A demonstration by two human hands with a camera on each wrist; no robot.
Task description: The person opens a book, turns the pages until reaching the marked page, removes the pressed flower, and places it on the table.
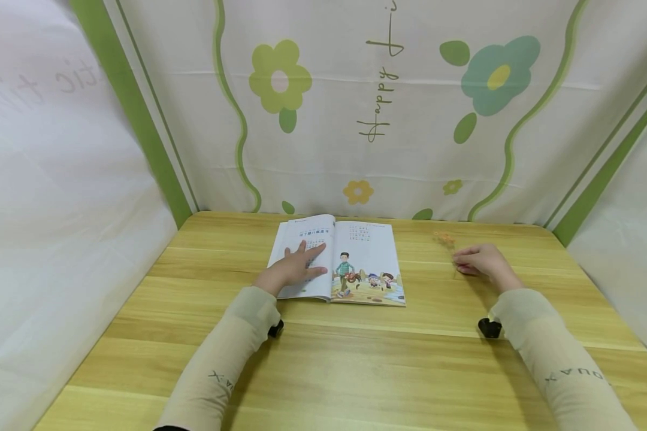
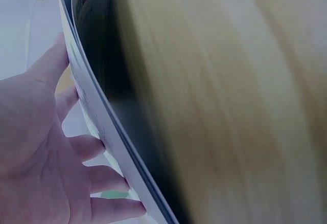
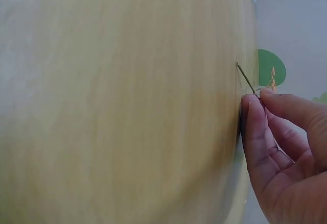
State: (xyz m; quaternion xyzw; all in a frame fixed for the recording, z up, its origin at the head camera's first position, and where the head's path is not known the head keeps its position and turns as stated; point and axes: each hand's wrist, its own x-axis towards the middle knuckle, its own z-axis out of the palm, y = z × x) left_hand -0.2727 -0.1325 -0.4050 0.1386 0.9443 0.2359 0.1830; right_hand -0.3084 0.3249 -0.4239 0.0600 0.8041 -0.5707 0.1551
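Note:
An open picture book [image 1: 368, 251] lies on the wooden table, text on its left page and a cartoon of people on its right. Spread fingers of my left hand [image 1: 293, 268] press on the left page; the left wrist view has this hand [image 2: 46, 147] with its fingertips against the page. To the right of the book, my right hand [image 1: 482, 263] pinches the thin stem of a small orange dried flower [image 1: 445, 238] between thumb and fingers. Seen from the right wrist, the green stem [image 3: 246, 77] pokes out past the fingertips, its end at the tabletop.
The wooden table [image 1: 323, 371] reaches back to a white curtain [image 1: 323, 143] printed with flowers and lettering. White fabric walls [image 1: 59, 209] stand on both sides. A black wrist device [image 1: 489, 328] sits under the right sleeve, with another at the left cuff.

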